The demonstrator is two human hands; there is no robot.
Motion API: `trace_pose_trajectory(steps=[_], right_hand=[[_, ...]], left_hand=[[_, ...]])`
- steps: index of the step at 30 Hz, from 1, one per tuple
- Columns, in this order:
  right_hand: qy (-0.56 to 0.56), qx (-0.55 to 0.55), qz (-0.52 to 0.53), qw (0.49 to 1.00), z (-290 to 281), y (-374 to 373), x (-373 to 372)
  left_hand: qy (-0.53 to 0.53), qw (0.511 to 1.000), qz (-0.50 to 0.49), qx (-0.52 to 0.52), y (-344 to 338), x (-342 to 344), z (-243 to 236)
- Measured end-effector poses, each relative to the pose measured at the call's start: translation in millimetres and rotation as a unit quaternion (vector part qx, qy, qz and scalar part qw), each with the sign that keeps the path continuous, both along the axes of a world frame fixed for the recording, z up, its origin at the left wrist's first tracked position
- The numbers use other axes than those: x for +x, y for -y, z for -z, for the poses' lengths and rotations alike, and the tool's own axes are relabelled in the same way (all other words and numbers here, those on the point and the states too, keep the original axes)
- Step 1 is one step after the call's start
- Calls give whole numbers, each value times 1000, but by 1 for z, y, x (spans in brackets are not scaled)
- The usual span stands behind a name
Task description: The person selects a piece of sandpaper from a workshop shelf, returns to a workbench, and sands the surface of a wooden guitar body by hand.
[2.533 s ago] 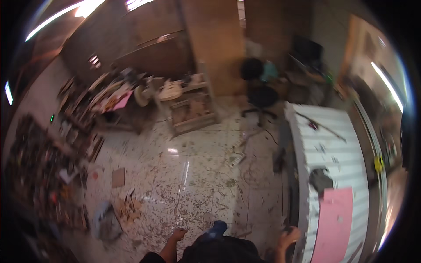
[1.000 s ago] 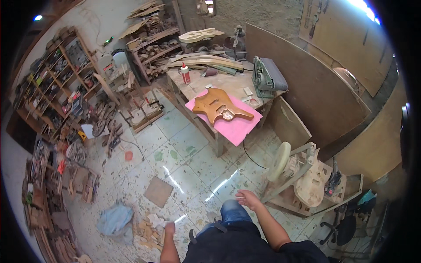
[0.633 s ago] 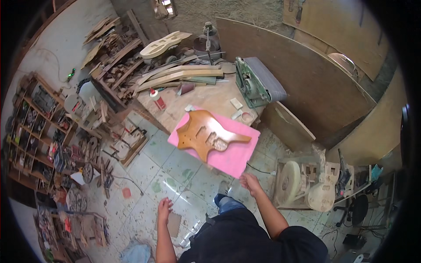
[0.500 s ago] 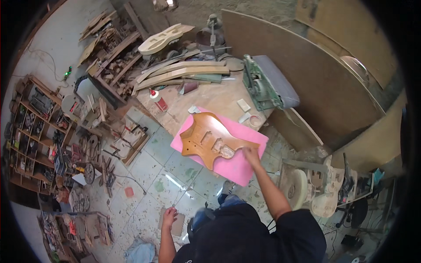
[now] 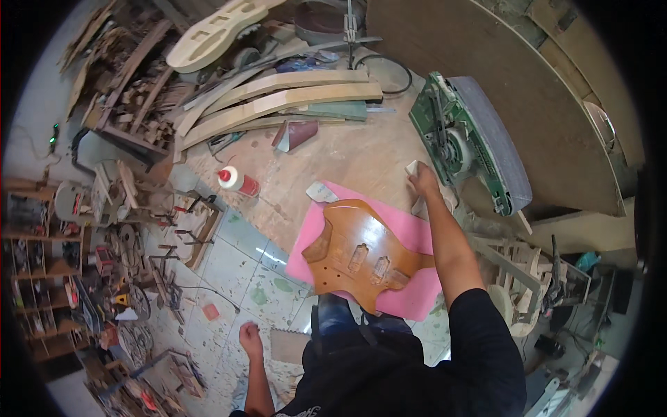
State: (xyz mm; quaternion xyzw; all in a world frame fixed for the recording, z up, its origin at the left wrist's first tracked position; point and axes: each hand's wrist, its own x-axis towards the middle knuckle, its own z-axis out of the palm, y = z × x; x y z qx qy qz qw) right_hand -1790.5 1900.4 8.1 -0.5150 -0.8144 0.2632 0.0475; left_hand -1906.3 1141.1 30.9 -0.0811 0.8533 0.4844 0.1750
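My right hand [image 5: 425,183] reaches over the wooden workbench [image 5: 347,156], its fingers closed on a small white block [image 5: 413,167]. Nearer to me, a glossy amber-brown electric guitar body [image 5: 365,233] lies on a pink foam sheet [image 5: 417,299], with carved pickup cavities facing up. My right forearm passes over the sheet's right side. My left hand [image 5: 250,339] hangs low over the floor at the left, fingers curled; what they hold, if anything, is hidden. By the sheet's far left corner lies a whitish folded piece [image 5: 322,192].
A white glue bottle with a red cap [image 5: 240,182] stands on the bench's left. Curved wood strips [image 5: 278,101] and a rolled sandpaper piece [image 5: 297,135] lie behind. A green belt sander [image 5: 472,142] sits at the right; an unfinished pale guitar body [image 5: 215,35] lies far left.
My right hand has moved from the guitar body's neck end forward to the white block and taken hold of it. I have come closer to the bench; my left hand stays low.
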Motion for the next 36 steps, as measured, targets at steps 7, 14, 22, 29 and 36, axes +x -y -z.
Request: trace_pose_trajectory(steps=[7,14,22,29,36], right_hand=[[95,4,83,992,-6,17,-7],[-389,-310,388,776,-70,174,87],[-407,-293,567,654,-35,337,155],[-61,-18,477,877,5,346,115],[-169,-234,482,827,-2,324,145]], left_hand=[[-6,947,318,44,-228,-109,-11],[-16,858,513,21,-327,-106,-2],[-50,827,552,-94,-364,-95,9],[-65,830,527,-171,-391,-76,-11],[58,818,538,-196,-401,-90,-3]])
